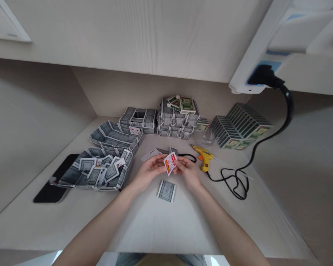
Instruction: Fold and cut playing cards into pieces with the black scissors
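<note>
Fingers [157, 161] of the left hand [147, 170] and right hand [190, 172] pinch a red-and-white card [170, 163] above the desk [144, 225], near a patterned card [166, 191]; a loosened pinch could let it slip.

Black phone [48, 194] at left, power strip [256, 51] upper right.

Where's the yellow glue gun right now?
Head view: the yellow glue gun lies on the desk, just beyond and right of the right hand, in front-left of the stacked boxes.
</note>
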`<control>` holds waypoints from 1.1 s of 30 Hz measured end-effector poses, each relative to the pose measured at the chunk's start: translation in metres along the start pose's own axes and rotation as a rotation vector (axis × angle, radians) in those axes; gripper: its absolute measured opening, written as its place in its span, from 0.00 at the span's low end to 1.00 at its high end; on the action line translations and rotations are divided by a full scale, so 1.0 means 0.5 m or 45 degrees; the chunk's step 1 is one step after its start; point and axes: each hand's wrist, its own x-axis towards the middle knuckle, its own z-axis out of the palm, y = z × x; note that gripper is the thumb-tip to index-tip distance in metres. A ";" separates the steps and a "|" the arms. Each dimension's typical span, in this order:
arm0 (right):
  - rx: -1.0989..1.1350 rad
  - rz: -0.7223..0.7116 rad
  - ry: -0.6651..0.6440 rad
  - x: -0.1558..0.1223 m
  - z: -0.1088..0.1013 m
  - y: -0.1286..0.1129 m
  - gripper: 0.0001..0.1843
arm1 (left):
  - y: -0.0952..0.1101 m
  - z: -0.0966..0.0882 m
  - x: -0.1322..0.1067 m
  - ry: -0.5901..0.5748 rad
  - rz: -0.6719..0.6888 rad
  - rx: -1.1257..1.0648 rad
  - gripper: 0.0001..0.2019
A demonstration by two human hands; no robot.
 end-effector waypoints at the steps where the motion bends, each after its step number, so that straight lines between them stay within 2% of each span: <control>1: -0.030 -0.025 -0.005 -0.002 0.002 0.002 0.17 | 0.000 0.000 0.001 -0.002 -0.007 0.013 0.25; 7: -0.209 -0.075 -0.112 -0.015 0.016 0.030 0.14 | -0.002 0.009 -0.001 -0.021 0.007 0.072 0.28; 11: -0.180 -0.100 -0.191 -0.026 0.023 0.027 0.13 | -0.006 0.012 -0.003 0.005 -0.002 0.043 0.29; 13: -0.135 -0.108 -0.298 -0.031 0.023 0.014 0.13 | -0.007 0.012 -0.004 0.032 0.010 0.037 0.28; 16: -0.085 -0.088 -0.505 -0.036 0.020 -0.005 0.18 | -0.006 0.011 -0.003 0.105 0.045 0.080 0.26; 20: -0.042 -0.082 -0.656 -0.039 0.017 -0.010 0.23 | -0.006 0.010 -0.002 0.195 0.087 0.160 0.25; 23: -0.105 -0.104 -0.618 -0.037 0.019 -0.001 0.22 | -0.011 0.007 -0.002 0.208 0.107 0.203 0.24; 28: -0.164 -0.073 -0.339 -0.026 0.023 0.019 0.17 | -0.020 0.008 -0.002 0.187 0.071 0.237 0.25; 33: -0.172 -0.026 -0.314 -0.020 0.018 0.019 0.16 | -0.012 0.014 -0.005 0.190 0.031 0.312 0.25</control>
